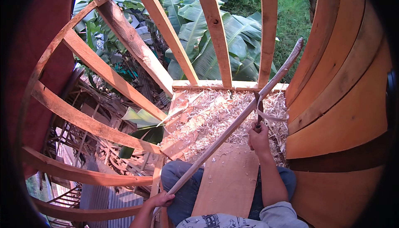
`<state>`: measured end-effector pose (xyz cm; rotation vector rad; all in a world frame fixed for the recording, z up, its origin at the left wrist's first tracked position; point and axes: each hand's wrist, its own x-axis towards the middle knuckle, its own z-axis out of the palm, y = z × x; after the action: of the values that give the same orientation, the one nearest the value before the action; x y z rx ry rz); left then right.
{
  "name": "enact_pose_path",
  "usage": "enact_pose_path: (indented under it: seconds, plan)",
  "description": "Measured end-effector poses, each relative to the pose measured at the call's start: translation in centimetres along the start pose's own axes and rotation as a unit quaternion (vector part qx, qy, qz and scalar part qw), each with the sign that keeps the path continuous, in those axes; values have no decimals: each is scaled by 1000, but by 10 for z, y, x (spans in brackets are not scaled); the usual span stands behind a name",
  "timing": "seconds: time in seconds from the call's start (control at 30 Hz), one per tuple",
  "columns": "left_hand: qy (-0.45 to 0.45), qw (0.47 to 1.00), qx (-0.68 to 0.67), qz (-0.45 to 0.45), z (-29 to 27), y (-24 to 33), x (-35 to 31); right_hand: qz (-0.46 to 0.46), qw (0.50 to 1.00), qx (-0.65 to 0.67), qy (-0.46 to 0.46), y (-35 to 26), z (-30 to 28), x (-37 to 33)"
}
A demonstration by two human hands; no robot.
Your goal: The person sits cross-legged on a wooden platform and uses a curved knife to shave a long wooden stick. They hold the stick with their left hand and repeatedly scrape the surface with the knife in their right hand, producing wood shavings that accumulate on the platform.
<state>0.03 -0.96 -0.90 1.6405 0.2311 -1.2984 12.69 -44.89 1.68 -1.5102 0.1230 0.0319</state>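
Observation:
A long, slightly bent wooden stick (224, 134) slants across in front of me, from lower left to upper right. My left hand (163, 199) is closed round its lower end, beside my left thigh. In my right hand (259, 140) is the handle of a knife (258, 120), its dark blade pointing away from me and meeting the stick's upper part. A pale curl of wood shaving (270, 117) hangs by the blade. Beneath the stick, a flat wooden board (226, 180) lies between my legs, with a few shavings on it.
Wood shavings (220, 107) cover the floor ahead, up to a low wooden rail (228, 85). Spaced wooden slats (112, 74) stand along the left and front. A plank wall (336, 132) closes the right. Beyond are banana leaves (199, 40), and corrugated sheets (108, 201) lie below left.

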Motion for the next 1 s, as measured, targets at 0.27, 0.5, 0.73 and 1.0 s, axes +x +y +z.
enact_pose_path:
  seconds: [0.27,0.5,0.73,1.0]
  plan:
    - [-19,1000,-19,-16,-4,-2,-7,40,997,-33,53,8,-14,15]
    - [5,999,-50,-11,1,16,0,42,993,84,77,5,9,7]
    - [16,1000,0,-15,5,19,-9,-75,995,-45,-38,23,20,-3]
    - [-7,998,-56,-35,-2,13,-6,14,990,125,62,4,25,-22]
